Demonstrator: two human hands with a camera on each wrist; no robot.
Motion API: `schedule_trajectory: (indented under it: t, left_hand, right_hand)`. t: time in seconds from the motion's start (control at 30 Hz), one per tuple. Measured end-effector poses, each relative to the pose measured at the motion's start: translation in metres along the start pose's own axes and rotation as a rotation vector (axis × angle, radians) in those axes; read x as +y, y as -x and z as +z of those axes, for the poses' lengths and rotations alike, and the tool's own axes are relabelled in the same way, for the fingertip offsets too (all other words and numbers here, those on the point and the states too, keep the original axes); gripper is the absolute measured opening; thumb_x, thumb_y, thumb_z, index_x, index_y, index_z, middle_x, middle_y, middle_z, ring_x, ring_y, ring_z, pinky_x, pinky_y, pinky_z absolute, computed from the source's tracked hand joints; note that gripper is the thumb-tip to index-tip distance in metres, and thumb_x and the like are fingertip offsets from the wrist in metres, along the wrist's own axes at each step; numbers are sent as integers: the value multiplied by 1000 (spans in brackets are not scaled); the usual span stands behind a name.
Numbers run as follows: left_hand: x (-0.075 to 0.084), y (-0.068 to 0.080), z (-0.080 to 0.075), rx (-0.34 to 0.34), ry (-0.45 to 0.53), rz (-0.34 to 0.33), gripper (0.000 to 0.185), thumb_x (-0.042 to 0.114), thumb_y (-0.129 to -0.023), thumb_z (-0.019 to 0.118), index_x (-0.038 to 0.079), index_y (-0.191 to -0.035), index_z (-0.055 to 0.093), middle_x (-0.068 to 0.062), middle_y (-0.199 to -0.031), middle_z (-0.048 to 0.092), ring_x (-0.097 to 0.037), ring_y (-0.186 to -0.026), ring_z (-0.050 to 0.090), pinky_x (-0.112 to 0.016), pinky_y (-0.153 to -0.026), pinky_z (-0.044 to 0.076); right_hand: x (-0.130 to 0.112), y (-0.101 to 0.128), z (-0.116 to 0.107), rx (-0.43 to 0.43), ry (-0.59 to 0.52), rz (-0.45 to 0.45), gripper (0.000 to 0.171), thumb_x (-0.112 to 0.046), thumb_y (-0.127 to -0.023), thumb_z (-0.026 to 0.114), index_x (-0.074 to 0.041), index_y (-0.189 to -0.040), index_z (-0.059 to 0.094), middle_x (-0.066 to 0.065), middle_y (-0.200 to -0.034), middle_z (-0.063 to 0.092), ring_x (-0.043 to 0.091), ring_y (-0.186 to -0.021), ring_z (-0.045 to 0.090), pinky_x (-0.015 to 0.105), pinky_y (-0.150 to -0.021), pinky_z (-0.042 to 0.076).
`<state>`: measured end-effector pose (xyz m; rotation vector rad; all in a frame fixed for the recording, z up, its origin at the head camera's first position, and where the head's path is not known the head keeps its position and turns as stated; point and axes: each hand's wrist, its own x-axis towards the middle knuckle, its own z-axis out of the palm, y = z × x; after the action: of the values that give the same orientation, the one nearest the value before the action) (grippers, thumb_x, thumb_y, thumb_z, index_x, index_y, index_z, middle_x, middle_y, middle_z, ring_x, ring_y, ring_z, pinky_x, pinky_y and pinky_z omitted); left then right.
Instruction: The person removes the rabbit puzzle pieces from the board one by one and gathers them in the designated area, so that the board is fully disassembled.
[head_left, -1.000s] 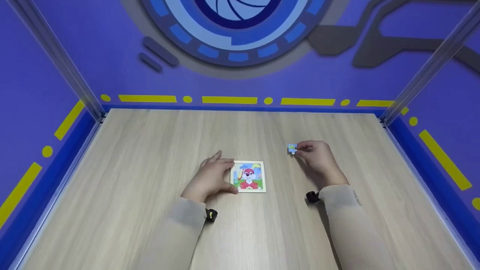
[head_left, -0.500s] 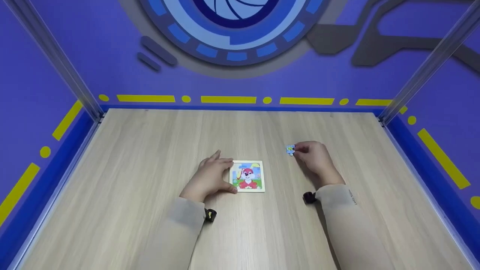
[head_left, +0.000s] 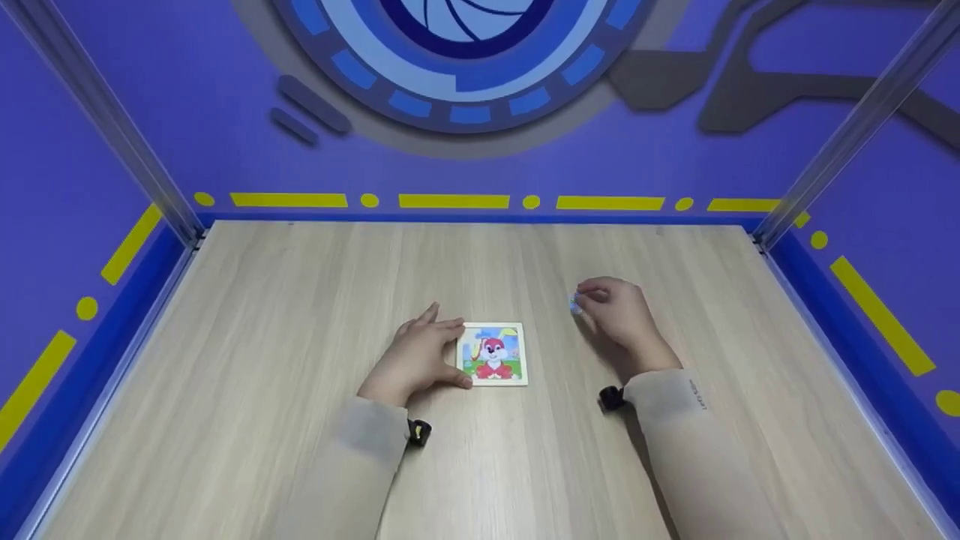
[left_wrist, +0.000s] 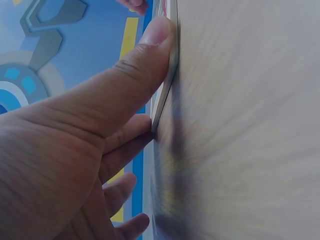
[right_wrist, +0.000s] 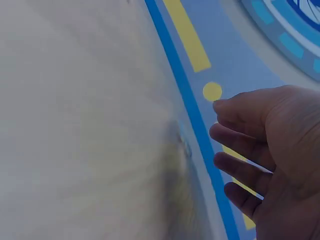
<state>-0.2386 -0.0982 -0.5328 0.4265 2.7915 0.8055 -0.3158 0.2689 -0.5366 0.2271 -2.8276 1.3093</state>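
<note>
A small square picture puzzle [head_left: 492,354] of a red-and-white rabbit lies on the table in a pale wooden frame. My left hand [head_left: 416,351] holds its left side, thumb at the near corner and index finger at the far one. In the left wrist view, the thumb [left_wrist: 150,47] presses along the frame's edge. To the right of the puzzle, my right hand [head_left: 619,319] is over a small blue puzzle piece [head_left: 574,303], partly hidden by the fingertips. In the right wrist view, its fingers [right_wrist: 240,142] are loosely extended, apart from the piece [right_wrist: 186,144] on the table.
The wood-grain table [head_left: 315,285] is bounded by a purple-blue back wall [head_left: 420,172] with yellow markings and by side panels. Metal posts [head_left: 847,135] stand at the back corners. Each wrist wears a dark camera, such as the left one [head_left: 420,432].
My right hand has shifted left over the blue piece, which is now more covered by the fingers. The left hand and the framed puzzle stay in place.
</note>
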Motion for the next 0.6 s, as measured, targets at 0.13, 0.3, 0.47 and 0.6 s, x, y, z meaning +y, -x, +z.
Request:
schedule_trajectory:
  t: [0.13, 0.3, 0.47, 0.6]
  left_hand:
    - [0, 2, -2, -3, 18, -1, 99, 41, -78, 105, 10, -162, 63, -4, -174, 55, -38, -178, 20, -62, -145, 22]
    - [2, 4, -3, -7, 20, -13, 98, 40, -79, 105, 10, -162, 62, -3, -175, 54, -38, -178, 20, -62, -146, 21]
    - [3, 3, -1, -11, 17, -17, 99, 40, -79, 104, 10, -163, 61, -2, -176, 53, -38, -178, 19, -62, -146, 21]
    - [4, 3, -1, -10, 18, -15, 99, 40, -79, 104, 10, -163, 61, -2, -176, 53, -37, -178, 19, -62, -146, 20]
  right_hand:
    - [-19, 3, 8, 6, -41, -23, 29, -20, -107, 76, -4, -131, 82, 17, -142, 78, 38, -132, 71, 55, -117, 58]
    - [-42, 8, 22, -12, -81, -21, 27, -19, -105, 76, -7, -128, 83, 14, -125, 77, 28, -105, 63, 34, -88, 55]
    - [-58, 17, 36, -47, -113, -5, 27, -18, -106, 76, -8, -130, 80, 10, -116, 71, 27, -106, 59, 32, -87, 51]
    - [-67, 23, 47, -84, -135, -17, 28, -17, -106, 78, -8, -132, 79, 7, -118, 71, 26, -108, 60, 35, -90, 53]
